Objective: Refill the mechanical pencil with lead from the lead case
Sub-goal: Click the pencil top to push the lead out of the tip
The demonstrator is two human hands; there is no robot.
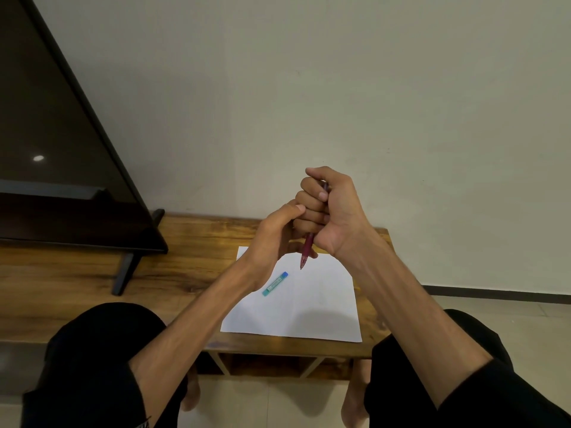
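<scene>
Head cam: right hand [332,208] fisted round red mechanical pencil [306,250], long axis near vertical, tip down. Left hand [273,236] loosely curled beside it, holding nothing visible. Teal lead case [275,284] on paper [309,310], below-left of fingers, nearer left hand, so probably left grabs it.

right hand [330,211] fisted, left hand [275,239] cupped alongside

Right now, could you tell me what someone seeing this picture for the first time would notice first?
Two bare hands raised mid-frame draw the eye: the right hand has a fist grip on a red pencil, tip pointing down, with the left hand closed in against it. Below them a teal lead case lies alone on a white sheet of paper on the wooden table. A dark screen fills the left.
</scene>
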